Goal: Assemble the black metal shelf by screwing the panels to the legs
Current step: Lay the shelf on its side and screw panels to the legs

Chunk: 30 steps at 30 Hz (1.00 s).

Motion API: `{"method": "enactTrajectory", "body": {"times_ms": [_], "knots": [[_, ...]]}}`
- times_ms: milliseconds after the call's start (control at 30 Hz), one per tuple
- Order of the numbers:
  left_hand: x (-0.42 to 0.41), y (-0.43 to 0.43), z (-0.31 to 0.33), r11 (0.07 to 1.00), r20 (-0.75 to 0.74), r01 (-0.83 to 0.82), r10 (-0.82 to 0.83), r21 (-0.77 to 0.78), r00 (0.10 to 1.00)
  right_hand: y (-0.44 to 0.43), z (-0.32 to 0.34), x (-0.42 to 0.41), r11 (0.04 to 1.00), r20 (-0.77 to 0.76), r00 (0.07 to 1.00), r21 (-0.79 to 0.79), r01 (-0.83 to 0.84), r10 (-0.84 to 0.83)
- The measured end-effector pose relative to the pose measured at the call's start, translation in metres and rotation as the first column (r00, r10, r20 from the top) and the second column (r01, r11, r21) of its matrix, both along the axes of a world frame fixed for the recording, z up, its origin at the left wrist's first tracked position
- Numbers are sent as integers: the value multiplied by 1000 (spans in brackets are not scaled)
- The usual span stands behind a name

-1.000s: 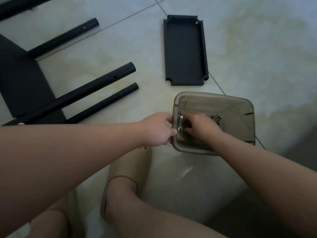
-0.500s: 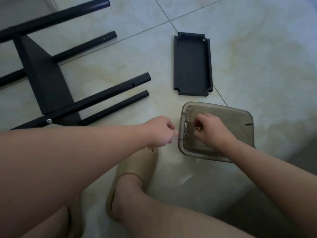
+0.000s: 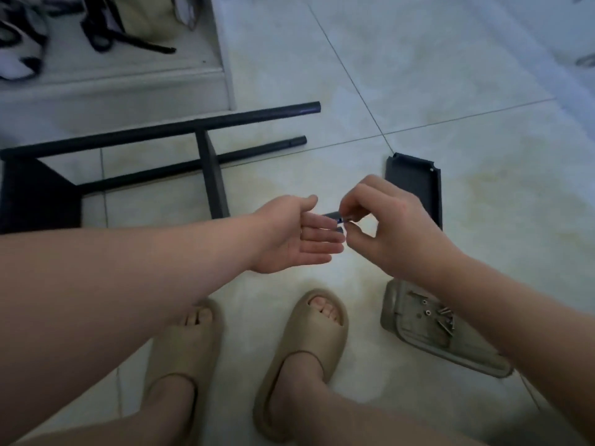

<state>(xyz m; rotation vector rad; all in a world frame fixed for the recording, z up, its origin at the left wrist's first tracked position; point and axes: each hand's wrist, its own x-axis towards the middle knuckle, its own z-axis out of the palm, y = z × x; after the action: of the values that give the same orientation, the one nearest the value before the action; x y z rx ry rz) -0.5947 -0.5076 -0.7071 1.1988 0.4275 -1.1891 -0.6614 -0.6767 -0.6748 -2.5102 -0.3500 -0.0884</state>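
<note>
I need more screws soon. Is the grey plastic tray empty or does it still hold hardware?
Not empty. Several small screws lie loose on the grey tray on the floor, beside the person's right forearm.

Showing matt black metal on the legs (image 3: 206, 123) and loose panel (image 3: 418, 185), upper half of frame. Gleaming faintly, glossy pale floor tiles (image 3: 450, 75). Looking translucent, smooth grey plastic on the tray (image 3: 415, 336), lower right, holding shiny metal screws (image 3: 446, 320). Appearing soft, matt beige foam on the sandals (image 3: 309, 336).
</note>
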Motion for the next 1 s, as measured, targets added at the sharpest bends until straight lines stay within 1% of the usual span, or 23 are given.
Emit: {"method": "enactTrajectory", "body": {"times_ms": [133, 200, 233, 300, 367, 400, 467, 533, 600, 633, 700, 733, 867, 1000], "knots": [[20, 45, 8, 983, -38, -146, 143, -109, 989, 54, 5, 28, 993, -2, 994, -35, -108, 108], [27, 67, 4, 976, -47, -195, 191, -100, 980, 78, -1, 42, 988, -10, 989, -39, -148, 148], [30, 75, 1, 976, -43, -207, 204, -61, 978, 86, -5, 48, 988, -8, 988, -34, -152, 152], [39, 94, -9, 972, 0, -224, 224, 70, 975, 101, -16, 61, 992, -11, 992, -9, -128, 127], [50, 111, -23, 948, 86, -249, 236, 200, 968, 112, -31, 73, 996, -52, 995, 15, -87, 87], [57, 119, -30, 931, 136, -266, 238, 252, 962, 116, -41, 78, 997, -97, 992, 9, -74, 75], [68, 132, -45, 892, 261, -272, 183, 362, 948, 122, -63, 85, 995, -233, 970, -62, -78, 62], [76, 144, -61, 840, 365, -198, 0, 505, 931, 127, -85, 84, 979, -381, 923, -161, -122, 53], [78, 153, -81, 790, 366, -83, -186, 608, 912, 131, -104, 82, 949, -464, 882, -231, -213, 85], [78, 156, -90, 782, 343, -26, -242, 623, 908, 132, -111, 81, 934, -480, 871, -253, -251, 104], [77, 160, -104, 791, 326, 65, -324, 609, 888, 135, -121, 82, 920, -475, 872, -278, -276, 118], [76, 162, -110, 799, 341, 85, -347, 595, 874, 136, -124, 83, 924, -465, 877, -273, -268, 117], [77, 164, -123, 847, 439, 73, -344, 526, 830, 138, -133, 89, 945, -421, 902, -248, -215, 95], [76, 160, -127, 852, 467, 104, -379, 512, 799, 138, -133, 84, 958, -418, 906, -229, -175, 66]]}}
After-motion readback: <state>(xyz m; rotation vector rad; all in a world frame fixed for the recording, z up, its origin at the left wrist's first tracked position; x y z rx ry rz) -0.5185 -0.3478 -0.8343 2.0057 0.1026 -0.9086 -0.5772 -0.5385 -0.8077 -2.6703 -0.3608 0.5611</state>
